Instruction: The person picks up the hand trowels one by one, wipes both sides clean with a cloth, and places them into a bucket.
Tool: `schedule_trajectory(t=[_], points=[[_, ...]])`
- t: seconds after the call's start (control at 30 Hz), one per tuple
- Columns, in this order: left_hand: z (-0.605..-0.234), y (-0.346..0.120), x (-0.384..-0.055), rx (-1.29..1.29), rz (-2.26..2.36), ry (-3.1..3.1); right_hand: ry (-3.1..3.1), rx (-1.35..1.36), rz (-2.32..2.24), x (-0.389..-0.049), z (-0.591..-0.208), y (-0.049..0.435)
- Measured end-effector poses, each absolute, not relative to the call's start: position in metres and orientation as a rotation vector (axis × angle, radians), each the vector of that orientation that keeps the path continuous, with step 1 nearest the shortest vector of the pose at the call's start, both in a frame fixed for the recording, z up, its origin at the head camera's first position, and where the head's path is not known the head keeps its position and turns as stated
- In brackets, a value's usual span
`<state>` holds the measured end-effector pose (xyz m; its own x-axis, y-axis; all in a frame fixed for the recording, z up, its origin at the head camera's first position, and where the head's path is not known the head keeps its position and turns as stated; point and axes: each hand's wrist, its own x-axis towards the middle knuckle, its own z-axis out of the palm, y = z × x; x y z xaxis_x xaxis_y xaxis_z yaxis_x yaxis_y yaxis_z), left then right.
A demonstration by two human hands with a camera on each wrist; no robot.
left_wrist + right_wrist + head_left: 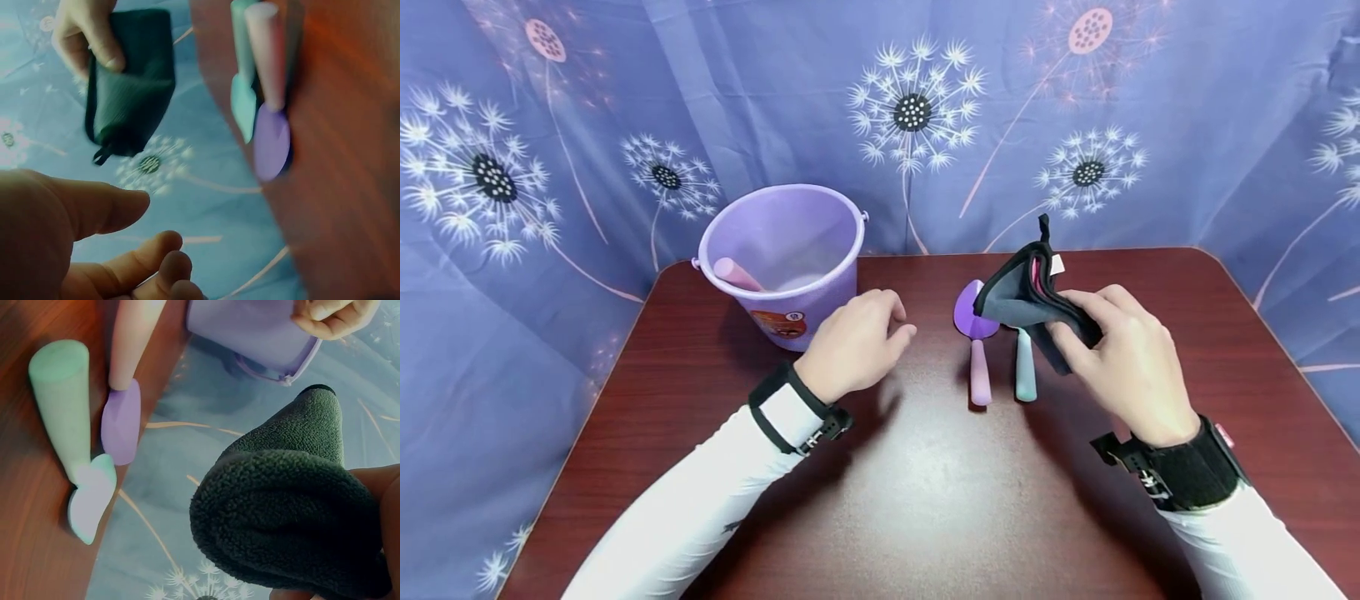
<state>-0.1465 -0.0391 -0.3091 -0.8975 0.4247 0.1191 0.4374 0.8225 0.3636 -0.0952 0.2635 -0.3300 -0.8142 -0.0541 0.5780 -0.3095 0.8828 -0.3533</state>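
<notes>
My right hand (1131, 358) pinches a folded dark grey cloth (1018, 292) with black edging, a small hanging loop and a white tag; a bit of pink shows in its folds. In the right wrist view the cloth (281, 519) looks fluffy. The cloth is held over two small trowels: one with a purple blade and pink handle (980, 375), the other with a teal handle (1026, 367) and its blade mostly hidden in the head view. Holding nothing, my left hand (861, 342) hovers beside the bucket with its fingers loosely bent.
A purple bucket (842, 287) with an orange label stands at the back left of the dark red-brown table (925, 500). Inside it leans a pink-handled tool (737, 273), its lower end hidden. A blue dandelion-patterned curtain (775, 100) hangs behind the table.
</notes>
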Motion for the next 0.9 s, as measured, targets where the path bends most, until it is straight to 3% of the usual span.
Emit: schedule_trajectory(t=[0.53, 0.9], points=[[-0.38, 0.037, -0.159, -0.614, -0.786, -3.105, -2.485, 0.218, 0.594, -0.101, -0.333, 0.266], [-0.404, 0.072, -0.158, -0.415, -0.75, -3.208, -2.487, 0.206, 0.604, -0.1, -0.333, 0.267]])
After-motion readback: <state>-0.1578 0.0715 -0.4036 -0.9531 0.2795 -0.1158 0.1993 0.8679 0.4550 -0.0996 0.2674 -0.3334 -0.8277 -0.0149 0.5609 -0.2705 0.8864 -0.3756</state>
